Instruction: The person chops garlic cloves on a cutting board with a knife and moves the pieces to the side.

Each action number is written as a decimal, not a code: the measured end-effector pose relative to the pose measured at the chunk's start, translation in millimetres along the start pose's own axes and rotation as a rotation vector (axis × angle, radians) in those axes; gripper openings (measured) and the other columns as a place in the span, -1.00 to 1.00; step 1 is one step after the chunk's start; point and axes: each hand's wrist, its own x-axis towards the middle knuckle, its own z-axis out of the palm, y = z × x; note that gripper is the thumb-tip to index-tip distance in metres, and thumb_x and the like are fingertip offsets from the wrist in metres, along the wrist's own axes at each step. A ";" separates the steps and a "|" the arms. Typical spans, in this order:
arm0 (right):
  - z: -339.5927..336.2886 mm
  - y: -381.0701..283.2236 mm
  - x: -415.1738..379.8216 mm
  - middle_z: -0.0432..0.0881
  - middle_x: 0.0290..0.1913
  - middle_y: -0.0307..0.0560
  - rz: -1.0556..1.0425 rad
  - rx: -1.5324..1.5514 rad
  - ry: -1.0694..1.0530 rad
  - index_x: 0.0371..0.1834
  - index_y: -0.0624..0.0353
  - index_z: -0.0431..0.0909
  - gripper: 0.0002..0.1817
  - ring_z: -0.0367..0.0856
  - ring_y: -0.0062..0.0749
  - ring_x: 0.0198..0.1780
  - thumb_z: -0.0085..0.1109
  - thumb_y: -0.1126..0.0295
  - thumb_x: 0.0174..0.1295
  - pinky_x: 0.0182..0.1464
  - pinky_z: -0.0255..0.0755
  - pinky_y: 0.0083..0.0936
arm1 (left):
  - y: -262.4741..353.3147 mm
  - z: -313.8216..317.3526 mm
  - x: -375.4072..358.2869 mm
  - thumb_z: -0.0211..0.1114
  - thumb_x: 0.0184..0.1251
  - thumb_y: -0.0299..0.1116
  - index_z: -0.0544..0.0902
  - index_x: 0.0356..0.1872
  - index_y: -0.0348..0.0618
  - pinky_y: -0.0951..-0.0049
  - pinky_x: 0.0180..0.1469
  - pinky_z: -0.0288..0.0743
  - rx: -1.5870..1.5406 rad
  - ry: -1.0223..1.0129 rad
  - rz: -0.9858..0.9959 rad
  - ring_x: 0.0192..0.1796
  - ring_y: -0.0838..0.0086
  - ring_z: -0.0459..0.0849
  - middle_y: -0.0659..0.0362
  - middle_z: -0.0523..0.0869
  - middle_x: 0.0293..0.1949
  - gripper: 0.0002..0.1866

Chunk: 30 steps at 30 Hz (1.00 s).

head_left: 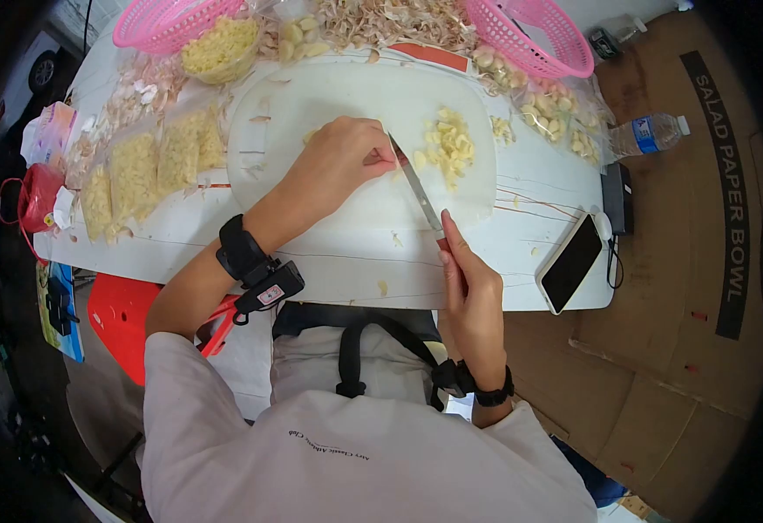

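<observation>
My right hand [467,277] is wrapped round the handle of a knife [416,186], whose blade points up and left toward my left hand. Over the pale cutting board [311,100], my left hand [359,152] has its fingers pressed together beside the blade tip; what they hold, if anything, is hidden. Right of the blade lies a pile of cut garlic pieces [449,146] on the board. A small piece or two shows near the left hand.
Bags of chopped garlic [135,170] lie at left, a filled bowl [220,52] behind them. Pink baskets [534,35], garlic peels [390,22] and bagged cloves [547,113] line the back. A phone [570,263] and bottle [647,135] are at right.
</observation>
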 end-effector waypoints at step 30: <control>-2.6 0.3 -1.0 0.51 -0.45 0.05 -0.079 -0.234 -0.027 0.46 -0.03 0.38 -0.42 0.54 -0.08 -0.48 0.15 0.53 0.36 -0.37 0.45 -0.21 | -0.8 0.6 0.0 0.40 0.09 -0.58 0.72 -0.35 -0.37 0.32 -0.16 0.58 0.021 0.001 -0.016 -0.27 0.13 0.72 -0.02 0.74 -0.31 -0.91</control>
